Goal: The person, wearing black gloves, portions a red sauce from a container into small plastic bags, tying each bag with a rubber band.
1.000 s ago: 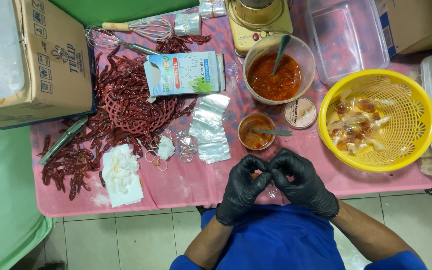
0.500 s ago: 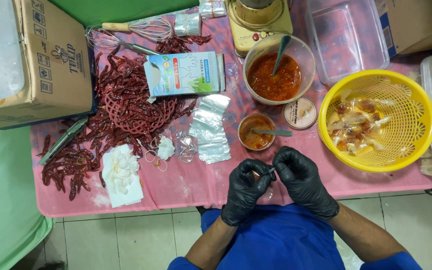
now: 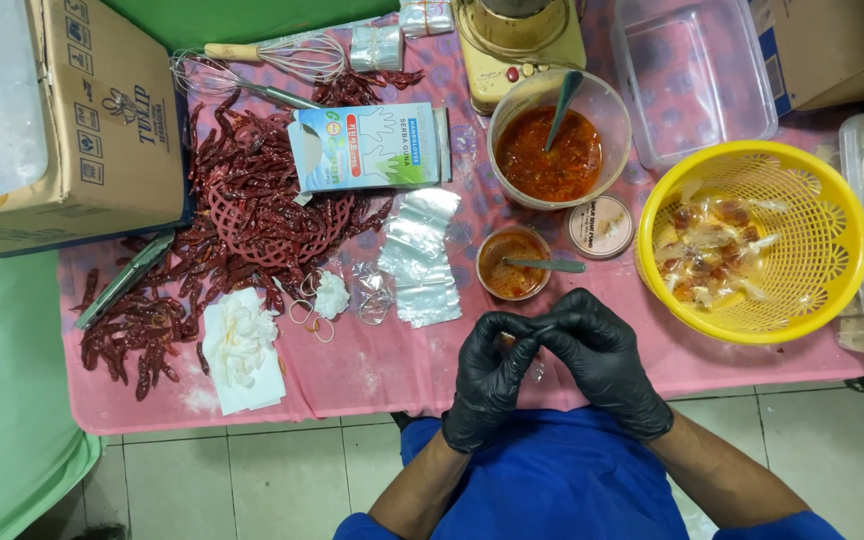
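Both my hands wear black gloves and meet near the front edge of the pink table point(image 3: 372, 370). My left hand point(image 3: 487, 375) and my right hand point(image 3: 602, 360) pinch together a small clear plastic pouch point(image 3: 512, 340) with something reddish inside; most of it is hidden by the fingers. Just beyond my hands stands a small cup of red sauce point(image 3: 512, 262) with a spoon in it. A stack of clear empty pouches point(image 3: 420, 258) lies to the left of that cup.
A big bowl of red chilli sauce point(image 3: 557, 150) with a spoon stands behind. A yellow basket point(image 3: 812, 200) at right holds filled pouches. Dried red chillies point(image 3: 242, 210), a glove box point(image 3: 367, 147), rubber bands point(image 3: 310, 318), tissue point(image 3: 240, 350), whisk point(image 3: 272, 60) and cardboard box point(image 3: 72, 110) lie left.
My hands have shifted slightly, the fingertips working closer together on the small pouch. Nothing else on the table has moved.
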